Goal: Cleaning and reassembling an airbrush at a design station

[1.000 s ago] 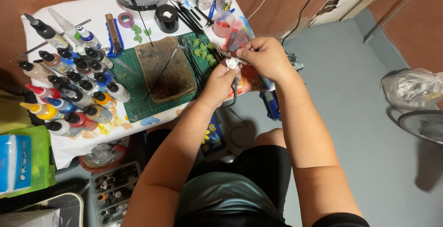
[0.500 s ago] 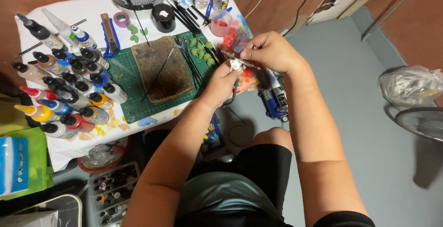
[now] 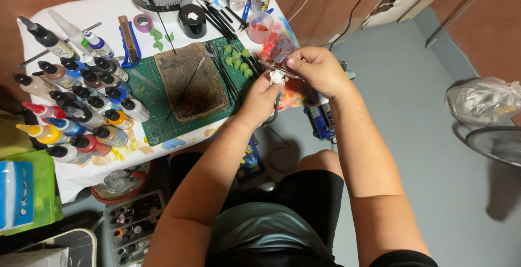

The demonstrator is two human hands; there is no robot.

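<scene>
My left hand pinches a small white piece between its fingertips, just off the table's right edge. My right hand grips a thin dark tool whose tip rests against that white piece. Both hands meet above the green cutting mat's right side, close to several small green leaf shapes. A worn brown block lies on the mat with thin sticks across it.
Many paint bottles crowd the table's left. A black pot, purple tape roll, blue-handled knife, brushes and a pink cup stand at the back. A green box and a paint tray sit below; a plastic bag lies right.
The hands stay together on the white piece, with only slight shifts of the fingers. The view has drifted a little, nothing on the table moved.
</scene>
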